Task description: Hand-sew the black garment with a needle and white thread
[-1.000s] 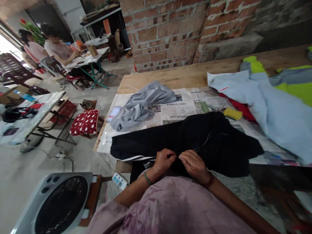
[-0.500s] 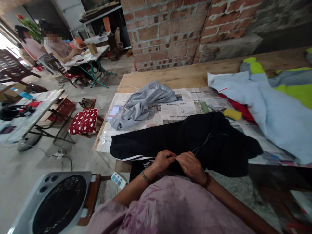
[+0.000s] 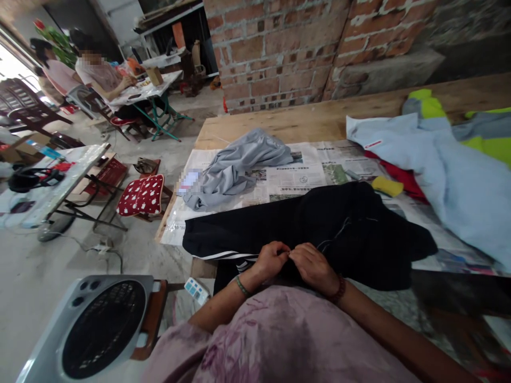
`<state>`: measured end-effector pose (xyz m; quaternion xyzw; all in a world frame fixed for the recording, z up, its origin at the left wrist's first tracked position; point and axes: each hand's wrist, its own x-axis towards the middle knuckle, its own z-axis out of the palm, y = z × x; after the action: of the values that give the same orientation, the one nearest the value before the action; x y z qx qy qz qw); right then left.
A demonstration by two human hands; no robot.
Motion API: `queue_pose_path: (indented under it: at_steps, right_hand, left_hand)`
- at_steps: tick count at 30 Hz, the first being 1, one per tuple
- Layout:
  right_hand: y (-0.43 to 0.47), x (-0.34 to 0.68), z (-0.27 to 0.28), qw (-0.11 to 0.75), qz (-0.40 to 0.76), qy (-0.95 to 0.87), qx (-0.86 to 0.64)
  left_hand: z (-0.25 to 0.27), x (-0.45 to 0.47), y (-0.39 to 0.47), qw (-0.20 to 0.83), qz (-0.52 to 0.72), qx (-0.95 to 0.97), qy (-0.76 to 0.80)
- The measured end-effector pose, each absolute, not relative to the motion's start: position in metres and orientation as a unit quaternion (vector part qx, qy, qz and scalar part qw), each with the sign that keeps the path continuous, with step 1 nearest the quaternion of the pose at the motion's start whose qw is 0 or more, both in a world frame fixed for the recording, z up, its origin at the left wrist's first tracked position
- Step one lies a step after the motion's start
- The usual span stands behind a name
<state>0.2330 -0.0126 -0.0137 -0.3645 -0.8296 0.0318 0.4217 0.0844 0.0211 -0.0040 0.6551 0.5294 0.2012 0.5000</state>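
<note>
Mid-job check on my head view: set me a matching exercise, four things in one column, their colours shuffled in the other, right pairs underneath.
Things:
1. Striped garment at the left hand and right hand
2. Sponge to the right of the newspaper print's green picture
3. Crumpled garment on the left part of the newspaper
4. Patterned cushion, off the table, on the left of the view

Colours:
A. Grey
B. Red with white shapes
C. Black with white stripes
D. Yellow

Pairs: 1-C, 2-D, 3-A, 4-B
</note>
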Motion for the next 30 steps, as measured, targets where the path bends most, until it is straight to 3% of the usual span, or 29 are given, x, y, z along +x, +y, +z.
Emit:
queue_pose_path:
  at_steps: [8, 19, 30]
  right_hand:
    - [-0.013, 0.239, -0.017, 0.452, 0.067, -0.792, -0.405]
    - [-0.029, 0.241, -0.021, 0.453, 0.035, -0.793, -0.405]
    - [-0.033, 0.245, -0.030, 0.458, 0.040, -0.792, -0.400]
  left_hand:
    - [-0.002, 0.075, 0.024, 0.604, 0.242, 0.564, 0.508]
    - [-0.007, 0.065, 0.027, 0.496, 0.187, 0.707, 0.469]
    - [-0.004, 0.056, 0.033, 0.539, 0.188, 0.688, 0.448]
